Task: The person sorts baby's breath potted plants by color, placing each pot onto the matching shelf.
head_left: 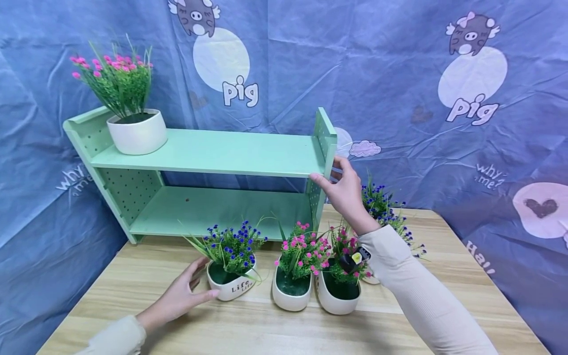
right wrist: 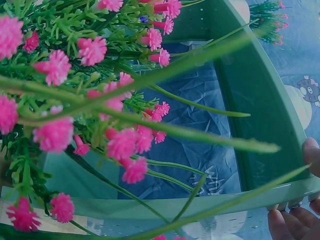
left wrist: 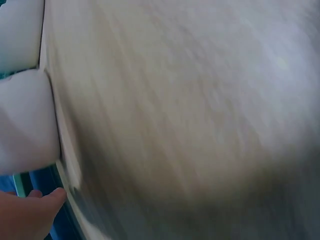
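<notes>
My right hand (head_left: pixel 347 192) grips the right end of a two-tier mint-green shelf (head_left: pixel 222 150), thumb at the front edge and fingers on the outer side. In the right wrist view, fingertips (right wrist: pixel 285 225) show at the outer face of the shelf's side panel. My left hand (head_left: pixel 179 293) is beside a white pot marked "Life" with blue flowers (head_left: pixel 232 254), its thumb and fingers spread around the pot's left end. Whether it touches the pot is hard to tell. The left wrist view shows the hand (left wrist: pixel 27 212) next to a white pot (left wrist: pixel 27 122).
On the top tier's left stands a round white pot (head_left: pixel 138 133) with pink flowers. Two pink-flowered pots, one white pot (head_left: pixel 290 296) and another white pot (head_left: pixel 339 298), stand right of the "Life" pot. Blue flowers (head_left: pixel 388 212) lie partly behind my right forearm. A blue curtain (head_left: pixel 381 74) hangs behind.
</notes>
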{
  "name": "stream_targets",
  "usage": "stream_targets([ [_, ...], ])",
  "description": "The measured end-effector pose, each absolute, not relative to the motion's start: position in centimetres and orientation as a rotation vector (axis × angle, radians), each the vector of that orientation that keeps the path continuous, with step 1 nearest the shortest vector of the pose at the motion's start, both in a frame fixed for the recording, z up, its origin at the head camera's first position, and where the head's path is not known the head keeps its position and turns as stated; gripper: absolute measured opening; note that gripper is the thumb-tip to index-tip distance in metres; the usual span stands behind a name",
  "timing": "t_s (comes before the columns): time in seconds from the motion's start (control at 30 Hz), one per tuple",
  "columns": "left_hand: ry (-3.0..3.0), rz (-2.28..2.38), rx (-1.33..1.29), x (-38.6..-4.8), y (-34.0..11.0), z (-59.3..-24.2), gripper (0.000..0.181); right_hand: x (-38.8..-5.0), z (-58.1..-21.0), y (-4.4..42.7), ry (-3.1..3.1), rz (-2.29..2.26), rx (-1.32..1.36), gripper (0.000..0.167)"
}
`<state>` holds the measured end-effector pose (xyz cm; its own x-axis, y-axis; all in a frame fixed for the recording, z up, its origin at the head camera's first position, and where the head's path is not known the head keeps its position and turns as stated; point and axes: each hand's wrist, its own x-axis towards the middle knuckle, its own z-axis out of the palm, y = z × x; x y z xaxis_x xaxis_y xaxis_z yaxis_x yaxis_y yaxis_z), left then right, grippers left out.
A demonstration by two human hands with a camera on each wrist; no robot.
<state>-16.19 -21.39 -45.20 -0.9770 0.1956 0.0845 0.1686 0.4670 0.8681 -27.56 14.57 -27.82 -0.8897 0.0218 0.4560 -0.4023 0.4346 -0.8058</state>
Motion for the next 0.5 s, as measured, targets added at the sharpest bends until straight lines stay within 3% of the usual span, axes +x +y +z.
stream_targets([
  [0.5,2.661,1.696,0.229,-16.4,-19.2,-46.5,0.094,-27.6,-27.9,14.5,-2.284,1.456,0.324,0.062],
])
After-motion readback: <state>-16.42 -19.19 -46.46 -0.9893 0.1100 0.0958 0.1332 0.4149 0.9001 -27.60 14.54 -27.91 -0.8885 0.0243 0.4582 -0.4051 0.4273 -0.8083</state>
